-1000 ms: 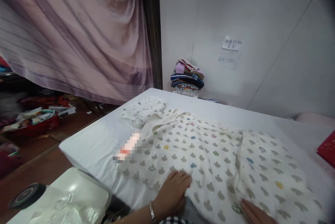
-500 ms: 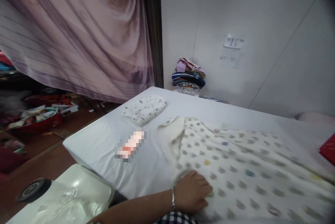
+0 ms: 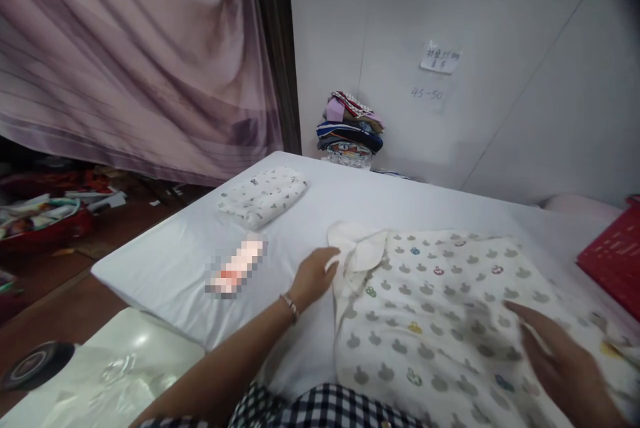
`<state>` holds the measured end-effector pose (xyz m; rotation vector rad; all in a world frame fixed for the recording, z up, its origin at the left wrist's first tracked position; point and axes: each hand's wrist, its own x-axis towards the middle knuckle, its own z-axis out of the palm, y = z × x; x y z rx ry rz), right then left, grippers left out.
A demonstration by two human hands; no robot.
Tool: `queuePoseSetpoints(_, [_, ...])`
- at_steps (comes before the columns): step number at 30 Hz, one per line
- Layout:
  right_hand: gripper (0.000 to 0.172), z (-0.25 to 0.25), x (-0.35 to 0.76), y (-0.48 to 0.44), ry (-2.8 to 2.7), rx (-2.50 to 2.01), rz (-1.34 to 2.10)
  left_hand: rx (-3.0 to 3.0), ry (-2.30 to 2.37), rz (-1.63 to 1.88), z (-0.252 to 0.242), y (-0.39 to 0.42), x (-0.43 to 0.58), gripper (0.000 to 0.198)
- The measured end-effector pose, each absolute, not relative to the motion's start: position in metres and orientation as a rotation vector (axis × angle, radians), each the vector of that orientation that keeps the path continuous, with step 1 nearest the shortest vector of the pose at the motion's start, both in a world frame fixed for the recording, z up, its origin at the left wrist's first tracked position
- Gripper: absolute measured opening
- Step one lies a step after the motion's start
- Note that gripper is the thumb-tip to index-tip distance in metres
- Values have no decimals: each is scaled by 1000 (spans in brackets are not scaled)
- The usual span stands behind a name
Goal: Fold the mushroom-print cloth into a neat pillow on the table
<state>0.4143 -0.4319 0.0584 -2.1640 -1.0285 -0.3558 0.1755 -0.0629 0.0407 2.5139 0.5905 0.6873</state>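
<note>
- The printed cloth lay spread flat on the right half of the bed, reaching to the near edge in front of the person.
- Its long axis ran roughly left to right. A plain white flap at its far-left corner pointed left, toward the bare sheet.
- The left hand was at that corner, just left of the cloth, with its fingers closed on the flap's edge. It was the hand nearer the flap.
- The right hand lay well to the right on the near-right part of the cloth. It was blurred, with fingers apart and flat, pointing left and gripping nothing.
- A small folded cloth sat far left, well apart from the hands. A red basket stood at the right edge.
</note>
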Motion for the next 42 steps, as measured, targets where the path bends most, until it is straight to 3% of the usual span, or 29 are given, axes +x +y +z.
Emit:
queuePoseSetpoints(6, [42,60,353,-286,-1310,-2021,270,2326,1107,448,41,-1,244,44])
queuePoseSetpoints(9, [50,59,341,-238,-1461,-2179,262,2249,1199,395,33,16,268,40])
queuePoseSetpoints(12, [57,49,348,-215,-1580,-2403,129,2171,1190,397,27,23,280,21])
queuePoseSetpoints(14, [52,42,355,-208,-1594,-2465,56,2105,1135,432,26,23,284,11])
queuePoseSetpoints(18, [33,41,361,-205,-1563,-2349,-68,1917,1002,558,33,19,286,17])
queuePoseSetpoints(25, [30,91,343,-202,-1533,-1867,-172,1619,725,677,78,-13,268,31])
queuePoseSetpoints(32, [21,129,331,-196,-1540,-1869,-456,1538,436,688,108,-63,236,28])
queuePoseSetpoints(42, [16,125,327,-197,-1312,-1820,-140,1723,380,793,114,-90,215,23])
